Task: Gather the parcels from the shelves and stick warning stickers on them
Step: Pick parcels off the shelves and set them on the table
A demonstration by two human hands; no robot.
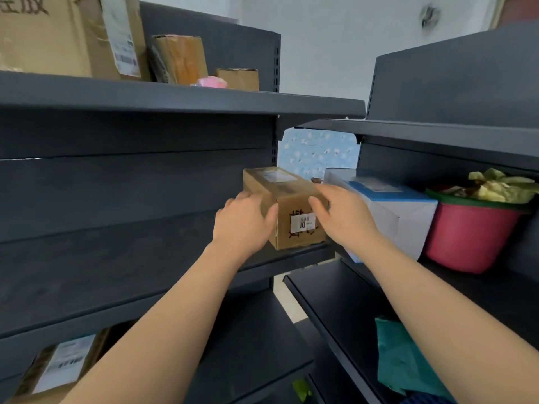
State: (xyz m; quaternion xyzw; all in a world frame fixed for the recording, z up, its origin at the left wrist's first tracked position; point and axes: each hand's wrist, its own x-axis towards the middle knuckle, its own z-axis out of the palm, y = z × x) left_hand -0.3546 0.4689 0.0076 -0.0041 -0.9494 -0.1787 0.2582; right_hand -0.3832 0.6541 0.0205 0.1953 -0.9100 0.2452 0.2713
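Parcel point(284, 205) sits mid-frame at shelf point(291, 256) edge; your left hand point(243, 221) and right hand point(342, 215) clasp its sides, fingers point(245, 197) curled. Risk: loose grip, it tips off when pulled out.

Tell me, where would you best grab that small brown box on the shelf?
By its two long sides, coming from the front. The brown box lies lengthwise with its narrow labelled end facing out, so both sides are reachable; the left hand and right hand clasp it that way. A white box stands close on the right, leaving little room there.
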